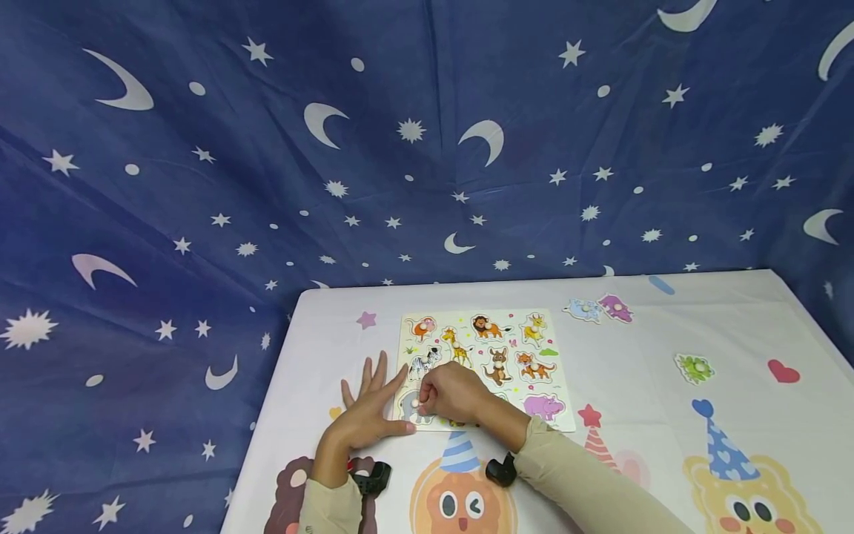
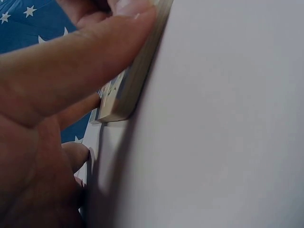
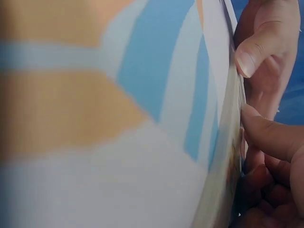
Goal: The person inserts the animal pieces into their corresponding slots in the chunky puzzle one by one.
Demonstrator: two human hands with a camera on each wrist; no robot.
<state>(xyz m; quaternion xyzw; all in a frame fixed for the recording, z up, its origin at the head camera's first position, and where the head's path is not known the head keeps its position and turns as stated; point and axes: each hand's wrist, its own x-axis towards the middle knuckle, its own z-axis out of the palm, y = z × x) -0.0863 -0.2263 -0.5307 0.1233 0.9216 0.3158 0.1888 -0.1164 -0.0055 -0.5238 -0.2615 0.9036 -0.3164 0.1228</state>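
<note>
A wooden peg puzzle board (image 1: pixel 477 317) with animal pieces lies flat on the table. At its near left corner, my right hand (image 1: pixel 457 393) pinches at the grey elephant piece (image 1: pixel 407 405) with curled fingers, beside its round knob. Part of the board's near row is hidden under that hand. My left hand (image 1: pixel 368 415) is spread at the board's left side; its thumb (image 2: pixel 118 40) rests at the board's near edge in the left wrist view. A zebra piece (image 1: pixel 422 363) sits just above the elephant, and a purple hippo (image 1: pixel 543 406) shows at the near right corner.
Beyond the board's far right corner lie a blue animal piece (image 1: pixel 583 309) and a purple one (image 1: pixel 615 308), touching or nearly so. A green piece (image 1: pixel 695 368) lies farther right. The white tablecloth (image 1: pixel 640 356) has printed cartoon figures; a blue starry curtain (image 1: pixel 400 89) hangs behind.
</note>
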